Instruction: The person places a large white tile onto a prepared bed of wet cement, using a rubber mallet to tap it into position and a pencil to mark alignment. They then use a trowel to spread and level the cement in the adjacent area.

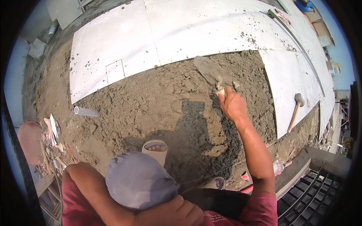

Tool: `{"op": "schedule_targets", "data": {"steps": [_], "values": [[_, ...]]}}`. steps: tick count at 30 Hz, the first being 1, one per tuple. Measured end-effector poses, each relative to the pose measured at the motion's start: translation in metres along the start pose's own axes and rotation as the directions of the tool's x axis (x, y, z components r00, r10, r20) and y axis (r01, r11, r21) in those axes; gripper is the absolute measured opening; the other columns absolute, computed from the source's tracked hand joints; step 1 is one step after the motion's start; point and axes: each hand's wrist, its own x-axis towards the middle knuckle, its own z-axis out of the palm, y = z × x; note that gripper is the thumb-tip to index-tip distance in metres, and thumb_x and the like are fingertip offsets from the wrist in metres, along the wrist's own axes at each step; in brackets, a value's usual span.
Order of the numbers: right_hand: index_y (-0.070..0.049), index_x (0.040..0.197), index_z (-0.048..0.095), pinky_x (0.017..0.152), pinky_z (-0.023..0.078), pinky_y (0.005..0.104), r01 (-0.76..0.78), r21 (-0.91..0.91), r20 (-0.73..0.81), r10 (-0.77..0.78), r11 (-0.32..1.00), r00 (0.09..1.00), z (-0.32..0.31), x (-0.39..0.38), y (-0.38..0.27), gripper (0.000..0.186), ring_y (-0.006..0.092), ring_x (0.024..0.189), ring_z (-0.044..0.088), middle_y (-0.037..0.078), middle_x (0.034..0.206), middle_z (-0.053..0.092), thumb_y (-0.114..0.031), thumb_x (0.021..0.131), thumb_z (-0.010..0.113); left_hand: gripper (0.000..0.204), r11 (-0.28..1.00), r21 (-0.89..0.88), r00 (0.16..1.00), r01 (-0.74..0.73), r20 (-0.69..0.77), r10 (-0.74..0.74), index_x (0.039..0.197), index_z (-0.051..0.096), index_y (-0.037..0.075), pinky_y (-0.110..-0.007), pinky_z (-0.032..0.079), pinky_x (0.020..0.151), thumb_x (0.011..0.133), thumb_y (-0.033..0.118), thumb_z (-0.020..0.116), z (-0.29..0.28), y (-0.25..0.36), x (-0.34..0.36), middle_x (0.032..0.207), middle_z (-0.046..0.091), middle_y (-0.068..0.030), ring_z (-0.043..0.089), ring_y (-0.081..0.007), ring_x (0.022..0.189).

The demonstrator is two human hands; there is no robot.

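Observation:
My right hand (232, 104) is stretched forward and grips the wooden handle of a mortar-caked trowel (207, 69), whose blade lies on the wet grey mortar bed (158, 101) near the edge of the large white tiles (196, 30). My left hand (177, 213) rests closed on my bent knee, close to my body at the bottom of the view, holding nothing that I can see. My foot in a light sandal (155, 148) stands on the mortar in front of me.
A rubber mallet (296, 109) with a wooden handle lies on the white tile (290, 79) at the right. A white pipe stub (85, 111) sticks out of the mortar at left. Rubble and a pinkish tool (32, 141) sit at far left. A taut string (226, 167) crosses below. A metal grating (313, 196) lies at lower right.

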Motion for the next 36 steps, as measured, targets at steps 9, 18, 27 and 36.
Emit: {"op": "schedule_targets", "data": {"steps": [9, 18, 27, 36], "values": [[0.001, 0.101, 0.062, 0.076, 0.052, 0.0501, -0.114, -0.163, 0.040, 0.122, 0.980, 0.992, -0.015, -0.009, 0.071, 0.044, 0.0436, 0.086, 0.066, 0.026, 0.085, 0.067, -0.042, 0.096, 0.054, 0.008, 0.999, 0.033, 1.000, -0.005, -0.004, 0.006, 0.093, 0.050, 0.013, -0.026, 0.039, 0.079, 0.087, 0.019, 0.048, -0.014, -0.008, 0.000, 0.085, 0.051, -0.0002, 0.050, -0.0141, 0.080], [0.003, 0.097, 0.064, 0.077, 0.052, 0.0484, -0.019, -0.215, 0.135, 0.049, 0.976, 0.990, -0.011, -0.010, 0.073, 0.051, 0.0414, 0.084, 0.066, 0.025, 0.085, 0.067, -0.047, 0.095, 0.056, 0.011, 1.000, 0.018, 1.000, -0.006, -0.016, 0.006, 0.092, 0.051, 0.012, -0.029, 0.043, 0.083, 0.082, 0.016, 0.052, -0.012, 0.000, 0.002, 0.086, 0.051, -0.0021, 0.052, -0.0163, 0.082], [0.006, 0.096, 0.067, 0.077, 0.051, 0.0460, -0.316, 0.227, 0.510, 0.163, 0.921, 0.845, -0.028, -0.006, 0.075, 0.056, 0.0352, 0.078, 0.068, 0.023, 0.077, 0.068, -0.049, 0.091, 0.062, 0.021, 0.997, -0.070, 0.987, -0.028, -0.158, 0.017, 0.091, 0.060, 0.003, -0.036, 0.047, 0.081, 0.077, 0.016, 0.054, -0.016, -0.002, 0.010, 0.086, 0.055, -0.0064, 0.057, -0.0205, 0.079], [0.007, 0.094, 0.059, 0.071, 0.049, 0.0515, 0.111, -0.101, 0.134, -0.097, 0.989, 0.986, -0.070, -0.064, -0.016, 0.042, 0.0471, 0.080, 0.063, 0.029, 0.079, 0.064, -0.034, 0.096, 0.057, 0.017, 0.988, -0.092, 0.974, -0.127, -0.199, 0.107, 0.081, 0.058, 0.010, -0.035, 0.040, 0.069, 0.078, 0.026, 0.055, -0.015, 0.009, 0.014, 0.083, 0.056, -0.0051, 0.055, -0.0204, 0.075]]}}
